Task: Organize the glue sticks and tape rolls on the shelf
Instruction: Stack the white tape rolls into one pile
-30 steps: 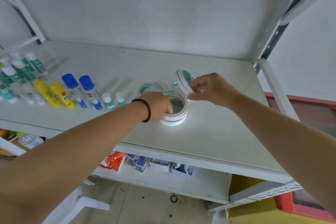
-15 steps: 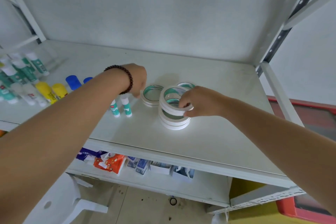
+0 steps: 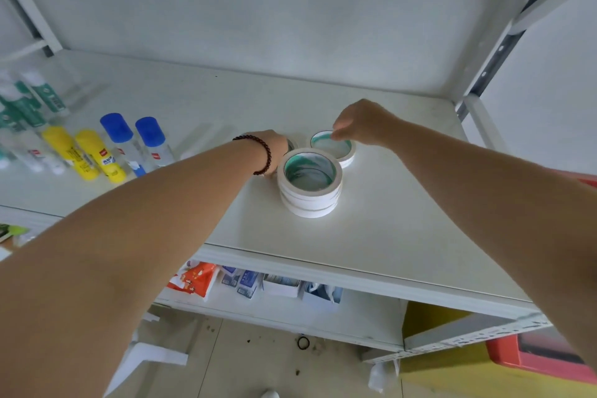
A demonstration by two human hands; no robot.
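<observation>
A stack of three white tape rolls with green cores stands mid-shelf. Behind it to the right lies a single tape roll; my right hand pinches its far rim with curled fingers. Left of that, another tape roll is almost hidden under my left hand, which closes over it. Glue sticks lie in rows at the left: two blue-capped ones, two yellow ones and several green-and-white ones. My left forearm covers the shelf between the glue sticks and the tape.
The white shelf board has a back wall close behind and a metal upright at the right. A lower shelf holds small packets and boxes. A red and yellow bin sits at floor level, bottom right.
My right hand left its roll on top of the stack and moved back to the single roll behind. My left hand came from the glue sticks onto the roll left of the stack.
</observation>
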